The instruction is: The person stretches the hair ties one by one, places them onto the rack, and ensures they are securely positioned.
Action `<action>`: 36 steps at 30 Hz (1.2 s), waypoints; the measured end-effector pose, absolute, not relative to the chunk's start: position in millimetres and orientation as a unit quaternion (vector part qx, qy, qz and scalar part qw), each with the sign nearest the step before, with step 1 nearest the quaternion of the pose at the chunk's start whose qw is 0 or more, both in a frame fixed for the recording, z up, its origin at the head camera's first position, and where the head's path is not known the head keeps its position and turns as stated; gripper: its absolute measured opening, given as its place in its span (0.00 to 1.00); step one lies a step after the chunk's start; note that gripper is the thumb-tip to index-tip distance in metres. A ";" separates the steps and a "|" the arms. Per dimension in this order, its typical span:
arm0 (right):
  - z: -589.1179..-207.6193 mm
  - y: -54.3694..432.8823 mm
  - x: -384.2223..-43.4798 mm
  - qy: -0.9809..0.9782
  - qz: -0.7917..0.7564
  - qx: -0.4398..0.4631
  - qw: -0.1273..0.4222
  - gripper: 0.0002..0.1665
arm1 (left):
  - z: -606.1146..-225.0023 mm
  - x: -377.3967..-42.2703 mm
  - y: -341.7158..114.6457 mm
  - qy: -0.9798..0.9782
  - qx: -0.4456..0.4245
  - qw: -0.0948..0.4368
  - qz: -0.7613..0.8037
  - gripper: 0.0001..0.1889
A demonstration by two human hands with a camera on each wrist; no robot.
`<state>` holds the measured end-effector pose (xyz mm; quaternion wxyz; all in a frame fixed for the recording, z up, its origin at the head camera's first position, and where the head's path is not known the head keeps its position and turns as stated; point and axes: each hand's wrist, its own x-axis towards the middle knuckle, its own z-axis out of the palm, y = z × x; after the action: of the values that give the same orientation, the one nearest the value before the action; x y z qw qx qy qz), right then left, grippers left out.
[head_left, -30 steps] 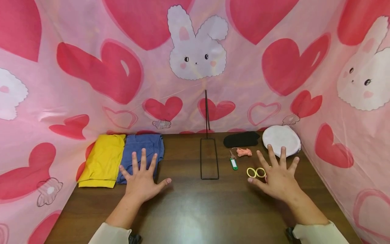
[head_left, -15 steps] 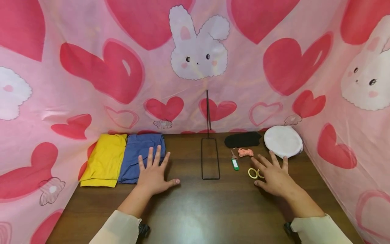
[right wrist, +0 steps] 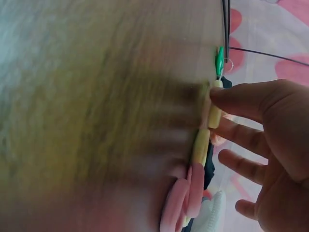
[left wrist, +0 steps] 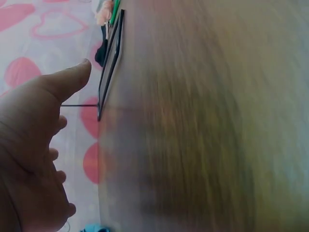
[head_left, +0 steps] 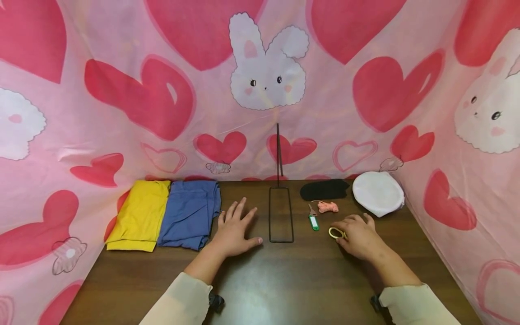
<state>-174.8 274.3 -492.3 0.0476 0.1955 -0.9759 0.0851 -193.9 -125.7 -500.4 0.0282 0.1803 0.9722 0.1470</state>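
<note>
Brown table (head_left: 260,284) with folded blue cloth (head_left: 188,214) and a black wire stand (head_left: 281,242). Between these, the left hand (head_left: 233,233), fingers spread. Right of the stand, the right hand (head_left: 360,238) bends its fingers at a yellow ring (right wrist: 215,117) (gripped or not, I can't tell).

Head view looks down; low wrist views share its tabletop (head_left: 284,280).

Your left hand (head_left: 234,232) has slid off the blue cloth (head_left: 187,214) toward the wire stand (head_left: 281,242); your right hand (head_left: 359,237) has drawn in its spread fingers around a yellow ring (right wrist: 215,116).
</note>
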 end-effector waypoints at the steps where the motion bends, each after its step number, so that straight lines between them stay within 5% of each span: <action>1: -491.8 273.8 -175.0 -0.975 0.088 0.197 0.053 0.24 | -500.6 -194.3 -123.6 0.970 0.182 0.032 0.156 0.49; 14: -443.4 246.1 -178.2 -0.912 0.161 0.313 0.213 0.25 | -504.7 -203.7 -105.5 0.962 0.191 0.059 0.185 0.43; 36: -339.4 162.7 -182.2 -0.798 0.290 0.394 0.352 0.20 | -515.3 -206.5 -91.5 0.972 0.174 0.074 0.141 0.40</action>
<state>-182.2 162.7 -339.4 0.3517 0.3935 -0.7984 0.2897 -206.5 -91.5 -515.3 0.0741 0.1738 0.9718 0.1412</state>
